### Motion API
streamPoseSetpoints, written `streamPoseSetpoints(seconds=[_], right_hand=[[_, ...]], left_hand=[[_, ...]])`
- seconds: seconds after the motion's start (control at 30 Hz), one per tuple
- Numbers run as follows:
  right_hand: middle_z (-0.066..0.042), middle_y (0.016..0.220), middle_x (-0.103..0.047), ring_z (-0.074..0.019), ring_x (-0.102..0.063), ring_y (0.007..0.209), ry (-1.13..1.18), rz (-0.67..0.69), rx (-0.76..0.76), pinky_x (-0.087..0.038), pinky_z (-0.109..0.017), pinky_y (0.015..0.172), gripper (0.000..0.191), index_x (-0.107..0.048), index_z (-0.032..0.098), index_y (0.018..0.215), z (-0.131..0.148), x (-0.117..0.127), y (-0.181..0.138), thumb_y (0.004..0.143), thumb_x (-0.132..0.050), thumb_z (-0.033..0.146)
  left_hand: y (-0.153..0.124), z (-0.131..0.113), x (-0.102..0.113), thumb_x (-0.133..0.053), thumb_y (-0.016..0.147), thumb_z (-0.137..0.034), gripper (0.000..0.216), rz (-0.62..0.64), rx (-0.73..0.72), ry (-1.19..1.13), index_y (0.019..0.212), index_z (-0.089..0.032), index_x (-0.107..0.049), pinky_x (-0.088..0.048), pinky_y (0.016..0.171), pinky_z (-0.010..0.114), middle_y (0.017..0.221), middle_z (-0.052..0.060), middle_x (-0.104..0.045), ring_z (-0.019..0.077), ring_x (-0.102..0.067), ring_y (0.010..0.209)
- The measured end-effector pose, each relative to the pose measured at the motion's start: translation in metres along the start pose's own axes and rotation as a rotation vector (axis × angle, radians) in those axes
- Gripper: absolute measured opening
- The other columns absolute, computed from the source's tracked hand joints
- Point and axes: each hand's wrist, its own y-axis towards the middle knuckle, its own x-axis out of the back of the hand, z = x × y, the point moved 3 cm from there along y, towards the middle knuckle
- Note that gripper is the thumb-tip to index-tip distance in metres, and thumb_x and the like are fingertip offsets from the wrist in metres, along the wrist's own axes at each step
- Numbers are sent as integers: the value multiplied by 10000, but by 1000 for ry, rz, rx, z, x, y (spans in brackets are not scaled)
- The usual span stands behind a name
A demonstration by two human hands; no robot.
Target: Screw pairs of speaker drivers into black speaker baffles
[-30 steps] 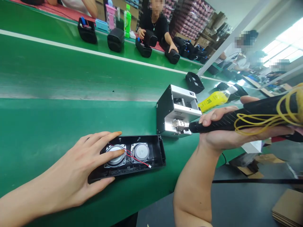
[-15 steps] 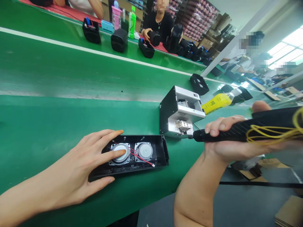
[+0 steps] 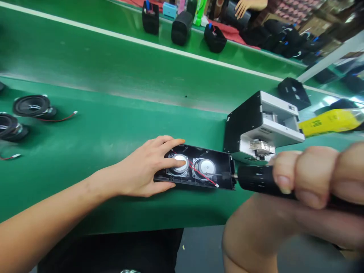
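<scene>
At the far left, two round black speakers with metal frames lie on the green work surface (image 3: pixel 113 113). The upper speaker (image 3: pixel 31 105) shows whole, its red-and-black lead ending in a white plug; the lower speaker (image 3: pixel 8 127) is cut off by the picture's edge. A dark scrap above them shows too little to identify.

The person's left hand (image 3: pixel 150 165) grasps a black, rectangular, open plastic housing (image 3: pixel 223 159) across its long sides, near its left end, with one fingertip on the silver back of the left mounted speaker (image 3: pixel 173 170). The hand hides that end of the housing. The right mounted speaker (image 3: pixel 206 167) is largely visible, crossed by a red wire (image 3: pixel 203 175) with a white plug.

Behind the housing's right end stands a black-and-silver, box-shaped machine (image 3: pixel 244 123); the lettering on its front is illegible. The person's right hand (image 3: pixel 315 178), large and blurred, is clenched around a black cylindrical screwdriver (image 3: pixel 256 178). Its thin metal bit reaches over the housing's right end, but where the tip finishes is hard to make out. The tool's rear disappears behind the fingers. Farther right, a yellow-labelled bottle (image 3: pixel 330 122) lies partly behind the machine.
</scene>
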Motion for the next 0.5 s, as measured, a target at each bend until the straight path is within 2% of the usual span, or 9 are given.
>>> streamPoseSetpoints(seconds=[0.03,0.1,0.17,0.33,0.5], right_hand=[[79,632,-265,-89,-347,392,57,7,78,-454,-330,389,535,-474,243,666,-5,-18,-2,886,-897,485],[83,586,-235,-39,-308,337,117,33,98,-379,-272,329,671,-388,203,581,-17,-48,-5,956,-792,586],[88,550,-264,-22,-316,308,158,81,94,-346,-241,309,728,-370,186,558,-28,-65,-7,972,-729,666],[82,571,-404,-55,-398,363,170,119,2,-405,-267,370,642,-485,201,608,-47,-68,-12,904,-813,666],[75,583,-428,-66,-426,377,194,126,-13,-411,-279,382,609,-532,202,617,-53,-68,-17,933,-780,660]], left_hand=[[0,0,0,-718,993,-363,437,-3,-3,-4,1415,-257,-677,-471,1179,673,1728,182,-391,425,-432,1512],[1,-1,0,-727,988,-369,442,-7,-8,-11,1410,-244,-683,-471,1174,668,1725,192,-393,428,-430,1510],[1,0,0,-742,977,-375,450,-14,-13,-14,1402,-236,-689,-474,1166,667,1720,201,-398,435,-430,1507],[1,0,0,-734,974,-388,439,-17,-17,-7,1380,-226,-701,-490,1143,659,1704,210,-416,445,-440,1493],[1,0,0,-717,984,-408,433,-12,-14,-1,1378,-230,-704,-485,1156,640,1707,195,-414,428,-445,1486]])
